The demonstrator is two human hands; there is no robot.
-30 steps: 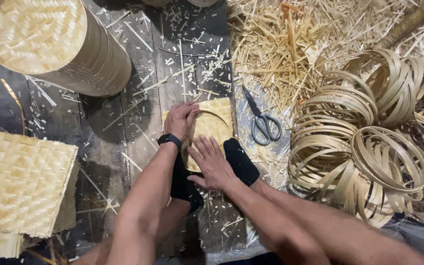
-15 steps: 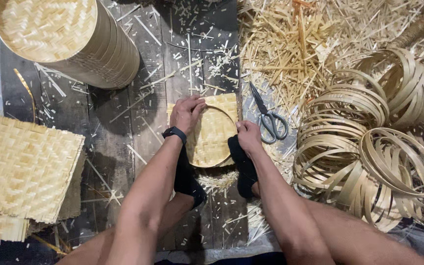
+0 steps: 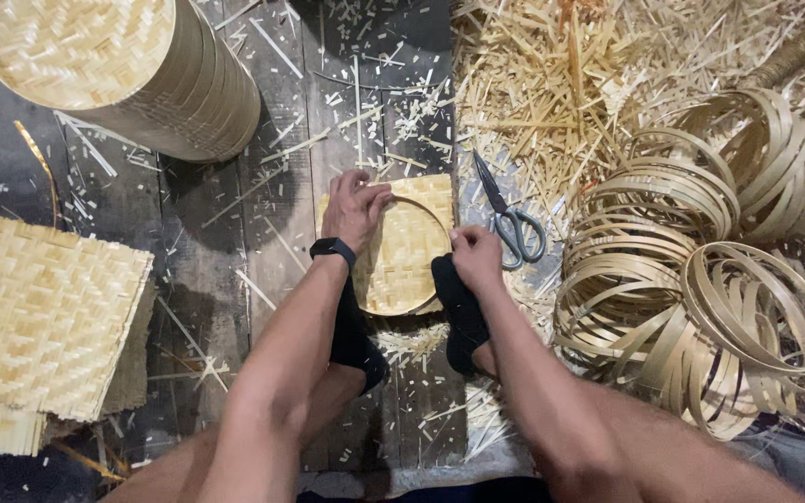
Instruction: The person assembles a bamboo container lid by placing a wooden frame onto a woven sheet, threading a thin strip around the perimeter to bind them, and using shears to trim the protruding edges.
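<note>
- Hands on the woven bamboo mat (image 3: 409, 250), which lies flat on the dark plank floor (image 3: 202, 270) in the middle of the view, with a thin bamboo hoop (image 3: 443, 237) set around its weave.
- Left hand (image 3: 354, 207), a black wristband (image 3: 332, 248) on the wrist, grips the upper left edge of the mat and hoop, fingers curled over the rim.
- Right hand (image 3: 477, 258) is closed into a pinch on the hoop's right side, thumb and fingers pressed on the rim.
- Two feet in black socks (image 3: 457, 307) sit at the mat's lower edge, one on each side.
- Scissors (image 3: 509, 216) with grey handles lie just right of the mat, blades pointing away from the person.
- Further right, a heap of bamboo rings (image 3: 701, 270), loosely tangled.
- Above them, a spread of cut bamboo slivers (image 3: 552, 84).
- Top left, a tall stack of round woven trays (image 3: 114, 74) lies on its side.
- Far left, a pile of square woven sheets (image 3: 44, 321) stays well apart from the hands.
</note>
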